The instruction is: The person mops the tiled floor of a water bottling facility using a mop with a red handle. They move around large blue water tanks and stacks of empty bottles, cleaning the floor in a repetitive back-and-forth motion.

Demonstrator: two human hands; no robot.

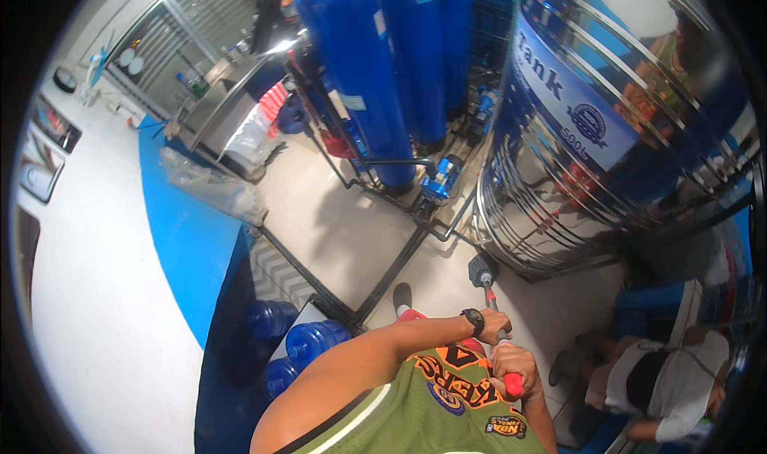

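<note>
A mop (492, 301) with a grey pole and red parts runs down from my body to the floor. Its dark, bunched head (483, 268) rests on pale tiles beside the base of a steel tank. My left hand (496, 326), with a black watch on its wrist, grips the pole. Closer to my chest, my right hand (516, 367) is closed around the pole's upper end, just by its red cap (513, 384). Which arm is which is judged from the side each enters; the fingers' undersides are hidden.
The shiny steel tank (539, 172) stands at right, tall blue filter cylinders (365, 94) ahead. Black pipes (392, 268) cross the floor near a blue pump (441, 177). Blue water jugs (314, 339) stand at lower left. A person (659, 382) in white is at lower right.
</note>
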